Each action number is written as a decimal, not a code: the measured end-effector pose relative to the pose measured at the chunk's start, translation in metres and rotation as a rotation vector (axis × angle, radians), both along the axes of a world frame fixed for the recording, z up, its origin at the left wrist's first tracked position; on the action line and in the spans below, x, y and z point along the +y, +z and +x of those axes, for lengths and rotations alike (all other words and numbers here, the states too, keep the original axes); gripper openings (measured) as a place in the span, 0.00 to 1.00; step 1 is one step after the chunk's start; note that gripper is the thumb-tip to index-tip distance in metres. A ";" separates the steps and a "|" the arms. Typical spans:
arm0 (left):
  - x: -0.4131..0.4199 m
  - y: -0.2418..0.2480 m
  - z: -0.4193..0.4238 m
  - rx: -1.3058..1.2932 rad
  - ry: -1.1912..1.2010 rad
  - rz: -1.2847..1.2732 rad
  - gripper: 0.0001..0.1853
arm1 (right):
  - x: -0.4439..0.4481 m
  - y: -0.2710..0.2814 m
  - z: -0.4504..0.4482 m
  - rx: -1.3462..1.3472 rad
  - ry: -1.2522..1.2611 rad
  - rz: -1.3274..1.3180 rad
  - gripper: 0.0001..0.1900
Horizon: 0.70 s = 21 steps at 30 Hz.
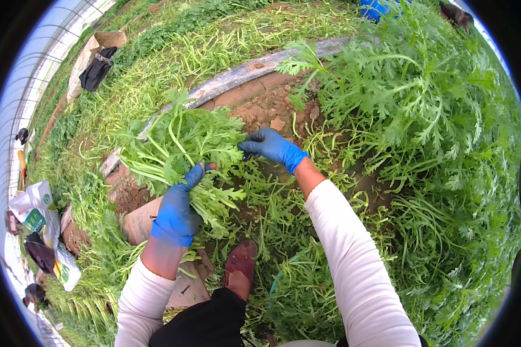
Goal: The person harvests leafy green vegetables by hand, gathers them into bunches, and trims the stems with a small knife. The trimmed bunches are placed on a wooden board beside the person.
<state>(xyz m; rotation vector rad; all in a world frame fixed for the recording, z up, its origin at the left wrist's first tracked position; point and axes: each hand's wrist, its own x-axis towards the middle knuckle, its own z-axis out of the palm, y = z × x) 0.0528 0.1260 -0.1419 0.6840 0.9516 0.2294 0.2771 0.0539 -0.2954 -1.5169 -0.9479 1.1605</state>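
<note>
A loose bunch of feathery greens (178, 134), seemingly garland chrysanthemum, rests in my left hand (178, 212), which wears a blue glove. Its thumb presses over the pale stems, and a fingertip shows bare. My right hand (271, 148), also in a blue glove, is at the bunch's right edge by the leaf tips. Its fingers are bent together; whether a leaf is pinched between them is hidden. Beneath both hands lie scattered cut leaves and stems (282, 199) on brown soil (265, 106).
Tall uncut greens (417, 95) crowd the right side. A weathered plank (252, 69) curves behind the bunch. Boards with nails (189, 288) lie near my red shoe (242, 264). A printed white sack (65, 260), a tan sack (89, 50) and a blue container (373, 9) stand farther off.
</note>
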 end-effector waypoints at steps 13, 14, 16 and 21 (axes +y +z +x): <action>0.087 -0.066 0.048 -0.090 -0.017 0.883 0.17 | 0.019 -0.076 -0.014 -0.677 -0.244 -0.233 0.15; 0.088 -0.068 0.046 -0.029 -0.090 1.039 0.17 | 0.019 -0.080 -0.017 -0.691 -0.250 -0.270 0.15; 0.091 -0.071 0.045 -0.033 -0.067 1.079 0.17 | 0.014 -0.082 -0.016 -0.827 -0.314 -0.213 0.13; 0.101 -0.075 0.042 -0.038 0.037 0.796 0.14 | -0.005 -0.066 0.002 -0.632 -0.315 -0.333 0.16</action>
